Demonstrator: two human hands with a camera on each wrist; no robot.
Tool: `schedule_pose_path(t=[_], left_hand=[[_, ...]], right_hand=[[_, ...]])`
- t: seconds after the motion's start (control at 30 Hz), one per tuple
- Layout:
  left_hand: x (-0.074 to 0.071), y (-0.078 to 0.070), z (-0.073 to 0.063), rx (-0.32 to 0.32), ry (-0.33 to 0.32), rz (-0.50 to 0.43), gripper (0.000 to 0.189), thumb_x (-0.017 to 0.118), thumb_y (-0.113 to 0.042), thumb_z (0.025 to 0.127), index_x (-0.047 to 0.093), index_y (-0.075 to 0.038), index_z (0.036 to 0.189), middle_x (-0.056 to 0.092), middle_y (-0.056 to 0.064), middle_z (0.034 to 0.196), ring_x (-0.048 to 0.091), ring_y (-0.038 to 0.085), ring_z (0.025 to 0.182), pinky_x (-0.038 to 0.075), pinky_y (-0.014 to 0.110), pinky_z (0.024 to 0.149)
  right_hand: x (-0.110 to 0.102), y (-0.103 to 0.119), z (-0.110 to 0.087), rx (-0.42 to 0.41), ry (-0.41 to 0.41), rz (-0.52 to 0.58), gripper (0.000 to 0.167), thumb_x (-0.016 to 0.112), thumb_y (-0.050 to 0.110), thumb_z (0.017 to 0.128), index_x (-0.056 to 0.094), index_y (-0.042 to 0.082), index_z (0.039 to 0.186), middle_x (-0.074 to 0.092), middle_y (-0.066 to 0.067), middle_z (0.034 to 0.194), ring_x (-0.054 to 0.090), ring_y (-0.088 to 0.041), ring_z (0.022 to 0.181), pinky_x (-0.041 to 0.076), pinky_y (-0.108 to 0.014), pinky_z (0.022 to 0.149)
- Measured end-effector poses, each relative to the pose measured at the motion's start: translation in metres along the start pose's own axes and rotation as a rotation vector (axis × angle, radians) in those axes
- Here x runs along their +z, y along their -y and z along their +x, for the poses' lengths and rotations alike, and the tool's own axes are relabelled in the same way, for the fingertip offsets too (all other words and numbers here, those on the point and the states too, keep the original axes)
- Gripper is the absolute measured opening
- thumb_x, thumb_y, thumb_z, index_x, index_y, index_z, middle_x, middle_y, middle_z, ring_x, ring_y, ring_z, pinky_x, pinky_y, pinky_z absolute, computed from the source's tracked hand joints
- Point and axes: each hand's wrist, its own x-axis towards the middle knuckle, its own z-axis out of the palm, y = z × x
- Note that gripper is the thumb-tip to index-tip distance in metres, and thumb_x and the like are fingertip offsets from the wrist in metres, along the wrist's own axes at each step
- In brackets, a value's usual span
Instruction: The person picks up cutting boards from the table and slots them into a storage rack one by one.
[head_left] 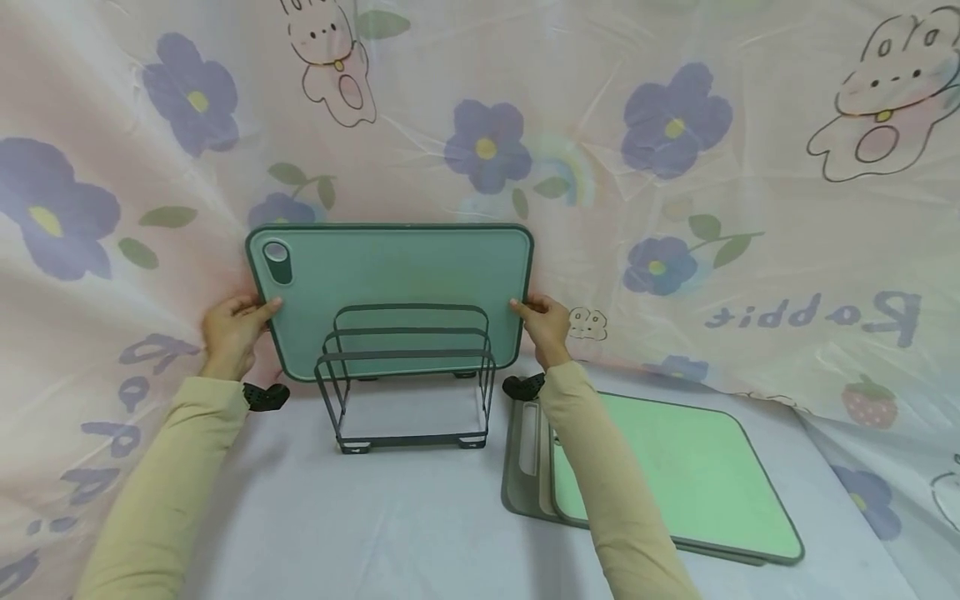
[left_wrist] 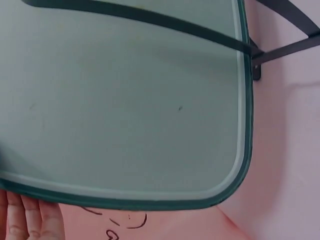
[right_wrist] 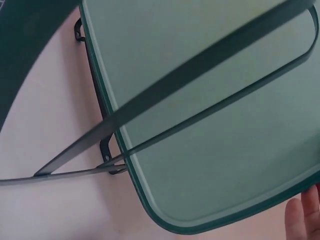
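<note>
Rack: dark metal, smooth, matt
Green board standing at the rack: smooth, matt plastic
Light board right of the rack: smooth, satin plastic
Sheet behind the rack: thin, creased, faintly glossy
2 sleeves flanking the rack: matt cloth

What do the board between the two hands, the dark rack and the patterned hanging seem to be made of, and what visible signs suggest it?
Board: probably plastic, satin finish; smooth face with a darker rim.
Rack: likely metal with a matte dark coating; slim flat bars bent into loops.
Hanging: fabric or thin plastic sheet, faintly glossy; creases show.
</note>
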Motion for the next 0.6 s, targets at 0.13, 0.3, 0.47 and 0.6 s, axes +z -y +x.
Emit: schedule_pose_path(t=[0.13,0.3,0.47,0.6], left_hand=[[0.0006,0.0017,-0.0030,0.001,-0.024,-0.047,0.018,0.079,0.000,0.078,0.063,-0.006,0.083,0.059,-0.002,0.071,0.054,0.007,0.064,0.050,0.017,0.056],[0.0031,0.0015,-0.0074,0.003,-0.051,-0.084,0.019,0.079,0.003,0.077,0.061,-0.004,0.081,0.056,0.000,0.072,0.052,0.009,0.063,0.050,0.018,0.055],[0.0054,0.0007,-0.0074,0.006,-0.070,-0.110,0.019,0.078,0.005,0.077,0.062,-0.004,0.080,0.056,0.001,0.073,0.053,0.009,0.064,0.049,0.018,0.055],[0.0078,0.0005,-0.0072,-0.001,-0.069,-0.095,0.019,0.078,0.004,0.077,0.062,-0.005,0.083,0.058,0.001,0.075,0.054,0.009,0.067,0.051,0.018,0.058]], right_hand=[[0.0021,-0.0015,0.0007,-0.019,-0.016,-0.005,0.036,0.077,0.019,0.086,0.066,-0.002,0.113,0.063,-0.013,0.104,0.056,-0.021,0.095,0.049,-0.034,0.082],[0.0038,-0.0049,0.0015,-0.047,-0.031,-0.013,0.033,0.076,0.019,0.087,0.067,-0.003,0.111,0.063,-0.013,0.105,0.057,-0.023,0.097,0.048,-0.033,0.082],[0.0049,-0.0043,0.0011,-0.058,-0.038,-0.012,0.033,0.076,0.017,0.087,0.067,-0.003,0.111,0.064,-0.014,0.106,0.057,-0.024,0.098,0.049,-0.034,0.083],[0.0031,-0.0025,0.0016,-0.050,-0.049,-0.017,0.034,0.076,0.018,0.087,0.067,-0.003,0.112,0.064,-0.014,0.107,0.057,-0.024,0.099,0.048,-0.035,0.084]])
